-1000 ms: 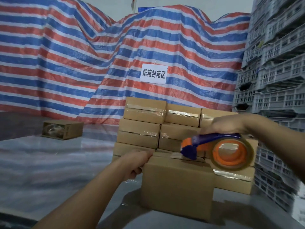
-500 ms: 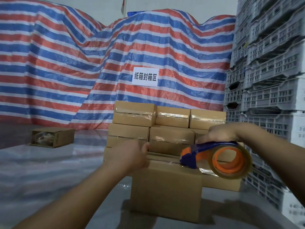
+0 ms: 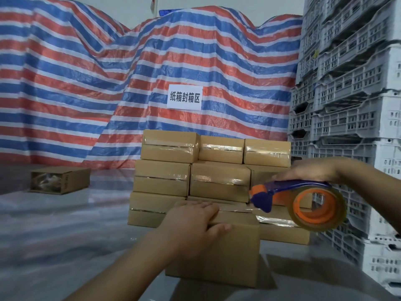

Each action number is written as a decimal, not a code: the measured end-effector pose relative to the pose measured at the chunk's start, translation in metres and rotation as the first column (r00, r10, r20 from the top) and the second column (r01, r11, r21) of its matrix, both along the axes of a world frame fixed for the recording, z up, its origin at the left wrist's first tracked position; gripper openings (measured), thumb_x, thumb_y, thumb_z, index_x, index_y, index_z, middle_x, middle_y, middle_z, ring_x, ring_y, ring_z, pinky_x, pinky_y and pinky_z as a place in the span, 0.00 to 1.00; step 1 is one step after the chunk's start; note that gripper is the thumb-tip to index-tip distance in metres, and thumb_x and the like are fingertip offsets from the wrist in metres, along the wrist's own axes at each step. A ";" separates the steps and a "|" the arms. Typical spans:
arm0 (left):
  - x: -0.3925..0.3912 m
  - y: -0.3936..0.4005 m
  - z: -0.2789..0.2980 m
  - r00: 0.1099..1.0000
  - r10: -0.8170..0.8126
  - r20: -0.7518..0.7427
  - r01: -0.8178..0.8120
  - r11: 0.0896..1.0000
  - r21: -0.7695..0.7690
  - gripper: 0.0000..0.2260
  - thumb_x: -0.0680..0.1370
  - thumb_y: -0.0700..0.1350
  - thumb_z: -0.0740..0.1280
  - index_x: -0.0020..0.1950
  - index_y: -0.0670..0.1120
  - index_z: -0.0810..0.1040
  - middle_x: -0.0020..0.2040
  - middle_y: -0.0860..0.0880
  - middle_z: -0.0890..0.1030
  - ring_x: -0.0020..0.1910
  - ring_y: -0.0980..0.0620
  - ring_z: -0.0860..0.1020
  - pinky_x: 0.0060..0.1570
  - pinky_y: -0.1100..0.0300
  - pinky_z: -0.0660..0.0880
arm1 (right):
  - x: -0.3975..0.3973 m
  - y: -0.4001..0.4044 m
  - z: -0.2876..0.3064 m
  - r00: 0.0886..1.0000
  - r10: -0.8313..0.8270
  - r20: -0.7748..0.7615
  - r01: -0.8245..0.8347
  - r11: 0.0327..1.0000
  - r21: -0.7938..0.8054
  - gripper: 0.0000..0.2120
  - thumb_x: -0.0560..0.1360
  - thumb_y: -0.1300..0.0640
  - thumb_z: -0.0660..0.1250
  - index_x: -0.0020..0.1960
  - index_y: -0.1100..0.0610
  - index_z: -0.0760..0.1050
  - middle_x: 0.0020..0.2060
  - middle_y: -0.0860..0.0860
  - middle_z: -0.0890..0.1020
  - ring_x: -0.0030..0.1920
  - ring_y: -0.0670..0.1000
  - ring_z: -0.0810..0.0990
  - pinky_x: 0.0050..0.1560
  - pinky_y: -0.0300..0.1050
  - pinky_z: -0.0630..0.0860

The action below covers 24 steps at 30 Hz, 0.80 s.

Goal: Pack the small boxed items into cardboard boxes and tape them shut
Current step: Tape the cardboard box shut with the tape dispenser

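Head view: the left hand (image 3: 191,222) lies flat, fingers straight, on the top near-left corner of the box (image 3: 217,257), thumb down its front face. The right hand (image 3: 308,173) grips the blue handle of a tape dispenser (image 3: 299,200), whose long axis runs left to right; its blue-and-orange nose points left and touches the box's top at the right end, with the clear tape roll on an orange core hanging to the right. This box stands near the worktop's (image 3: 65,235) front, its long axis across the view. Just behind it is a stack (image 3: 195,170) of taped boxes, three layers high. Toward the far-left edge an open carton (image 3: 59,180) lies on its side; its contents are unclear. A sign (image 3: 184,97) on the striped tarp (image 3: 86,72) reads 纸箱封箱区. Grey crates (image 3: 351,105) tower at right.
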State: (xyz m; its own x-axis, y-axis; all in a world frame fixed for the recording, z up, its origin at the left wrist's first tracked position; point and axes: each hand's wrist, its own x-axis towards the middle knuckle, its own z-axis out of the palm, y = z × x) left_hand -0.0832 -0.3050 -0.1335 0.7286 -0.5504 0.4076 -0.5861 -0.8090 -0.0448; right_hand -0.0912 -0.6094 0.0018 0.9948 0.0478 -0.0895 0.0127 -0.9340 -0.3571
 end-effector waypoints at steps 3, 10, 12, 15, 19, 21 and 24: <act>-0.002 0.000 0.001 1.000 -0.013 -0.002 0.013 1.000 -0.002 0.31 0.78 0.70 0.47 0.76 0.56 0.61 0.76 0.55 0.65 0.74 0.54 0.64 0.71 0.52 0.62 | -0.008 -0.018 -0.015 0.999 0.034 -0.007 -0.034 0.999 0.038 0.24 0.76 0.36 0.59 0.47 0.57 0.80 0.29 0.46 0.80 0.28 0.45 0.77 0.34 0.34 0.74; -0.004 -0.019 0.025 0.980 0.019 -0.199 -0.039 0.995 -0.097 0.27 0.74 0.74 0.53 0.54 0.54 0.74 0.46 0.53 0.77 0.44 0.55 0.76 0.46 0.57 0.76 | -0.005 -0.016 -0.042 0.997 0.034 0.074 -0.032 0.999 -0.031 0.23 0.81 0.37 0.56 0.39 0.50 0.78 0.26 0.42 0.80 0.27 0.38 0.78 0.42 0.39 0.72; -0.003 -0.036 0.030 0.993 0.013 -0.113 -0.020 0.998 -0.064 0.28 0.73 0.74 0.54 0.59 0.54 0.73 0.52 0.52 0.78 0.49 0.54 0.76 0.51 0.55 0.75 | -0.008 -0.017 -0.043 0.997 0.030 0.073 -0.029 0.999 -0.018 0.24 0.82 0.37 0.56 0.37 0.49 0.80 0.26 0.41 0.80 0.27 0.38 0.78 0.41 0.39 0.71; -0.007 -0.058 0.022 0.983 -0.139 -0.119 0.146 0.988 0.051 0.34 0.76 0.71 0.54 0.78 0.56 0.55 0.77 0.52 0.61 0.75 0.50 0.62 0.71 0.47 0.57 | -0.008 -0.015 -0.046 0.994 0.000 0.105 0.004 0.999 -0.035 0.25 0.81 0.36 0.56 0.37 0.49 0.80 0.26 0.41 0.81 0.27 0.37 0.78 0.41 0.40 0.71; -0.004 -0.062 0.005 0.987 -0.143 -0.077 0.148 0.987 0.064 0.34 0.78 0.69 0.55 0.79 0.57 0.51 0.79 0.56 0.56 0.76 0.53 0.60 0.70 0.50 0.60 | -0.012 -0.022 -0.051 0.994 0.025 0.105 -0.028 0.999 0.027 0.23 0.81 0.35 0.56 0.43 0.49 0.80 0.29 0.43 0.82 0.29 0.40 0.79 0.40 0.37 0.73; -0.005 -0.061 0.005 0.988 -0.143 -0.062 0.147 0.987 0.063 0.33 0.78 0.69 0.55 0.79 0.56 0.52 0.79 0.56 0.57 0.75 0.53 0.61 0.70 0.51 0.60 | -0.017 -0.034 -0.050 0.994 0.045 0.097 -0.064 0.977 0.203 0.22 0.80 0.37 0.58 0.47 0.52 0.81 0.34 0.46 0.84 0.33 0.44 0.81 0.39 0.37 0.75; -0.004 -0.061 0.006 0.987 -0.152 -0.060 0.155 0.986 0.054 0.33 0.77 0.69 0.56 0.78 0.57 0.55 0.78 0.55 0.60 0.74 0.52 0.63 0.69 0.51 0.61 | -0.023 -0.054 -0.046 0.995 0.061 0.084 -0.085 0.945 0.317 0.25 0.78 0.37 0.61 0.53 0.58 0.81 0.39 0.54 0.83 0.37 0.52 0.79 0.39 0.40 0.76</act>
State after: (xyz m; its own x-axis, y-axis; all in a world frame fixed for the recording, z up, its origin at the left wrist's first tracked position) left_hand -0.0873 -0.3655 -0.1271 0.6543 -0.6790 0.3330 -0.7059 -0.7063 -0.0532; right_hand -0.1137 -0.6630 -0.0441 0.9908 0.1345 0.0145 0.1133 -0.7662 -0.6325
